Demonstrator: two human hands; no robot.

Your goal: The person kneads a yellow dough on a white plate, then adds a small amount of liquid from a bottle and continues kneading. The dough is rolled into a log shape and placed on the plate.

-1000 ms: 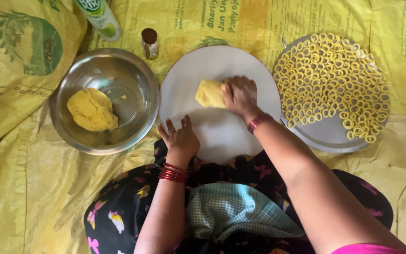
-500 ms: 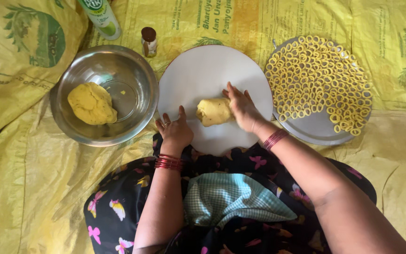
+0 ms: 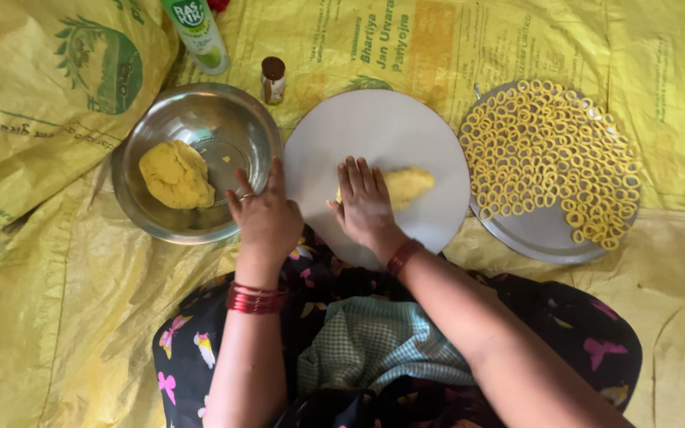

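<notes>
Head view: the right hand (image 3: 365, 208) lies palm down on a lump of yellow dough (image 3: 406, 185), its fingers (image 3: 356, 176) straight and held close together, covering the lump's left end. The dough rests near the middle of a round white board (image 3: 374, 127). It is an oval roll whose long axis runs roughly left to right across the board, slightly tilted, with its free blunt end pointing right toward a steel plate (image 3: 545, 234). That plate sits just beside the board and is covered with many small yellow dough rings (image 3: 545, 154).

The left hand (image 3: 263, 214) rests at the board's left edge, where it meets the rim of a steel bowl (image 3: 200, 119); its fingers are loosely spread and grip nothing. The bowl holds a larger dough ball (image 3: 176, 174). Red bangles (image 3: 257, 298) circle the left wrist.

Beyond the bowl stand a small brown-capped bottle (image 3: 273, 79) and a green-and-white bottle (image 3: 196, 32). Everything lies on yellow printed sheeting (image 3: 41, 301) spread on the floor.
</notes>
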